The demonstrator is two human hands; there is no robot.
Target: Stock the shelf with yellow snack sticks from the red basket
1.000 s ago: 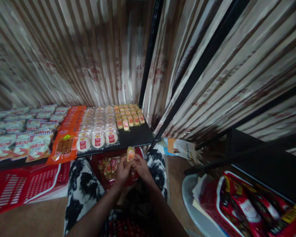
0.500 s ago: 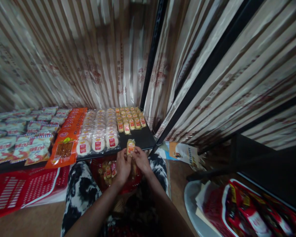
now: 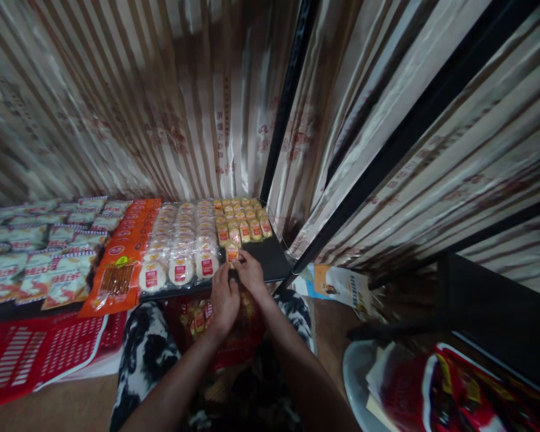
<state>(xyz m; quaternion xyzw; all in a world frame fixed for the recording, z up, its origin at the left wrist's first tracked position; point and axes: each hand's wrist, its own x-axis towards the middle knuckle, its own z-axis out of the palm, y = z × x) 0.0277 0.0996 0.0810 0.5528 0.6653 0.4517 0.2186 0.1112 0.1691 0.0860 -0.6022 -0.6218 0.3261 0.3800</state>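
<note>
My left hand (image 3: 224, 298) and my right hand (image 3: 251, 274) together pinch a small yellow snack packet (image 3: 232, 252) with a red label. They hold it low over the black shelf (image 3: 270, 259), at the near end of the rows of small yellow packets (image 3: 243, 220). Left of those lie rows of round white cakes (image 3: 182, 243) in clear wrap. A red basket (image 3: 234, 327) with more small packets sits between my knees, under my forearms.
Orange snack bags (image 3: 123, 252) and white bags (image 3: 36, 252) fill the shelf's left part. A flat red basket (image 3: 31, 354) lies on the floor at left. Striped plastic sheeting (image 3: 162, 102) and a black post (image 3: 288, 102) stand behind. Red packages (image 3: 454, 384) lie at right.
Both hands have carried the small yellow packet forward from above the red basket to the shelf, down to the front of the yellow rows. The view has tilted slightly.
</note>
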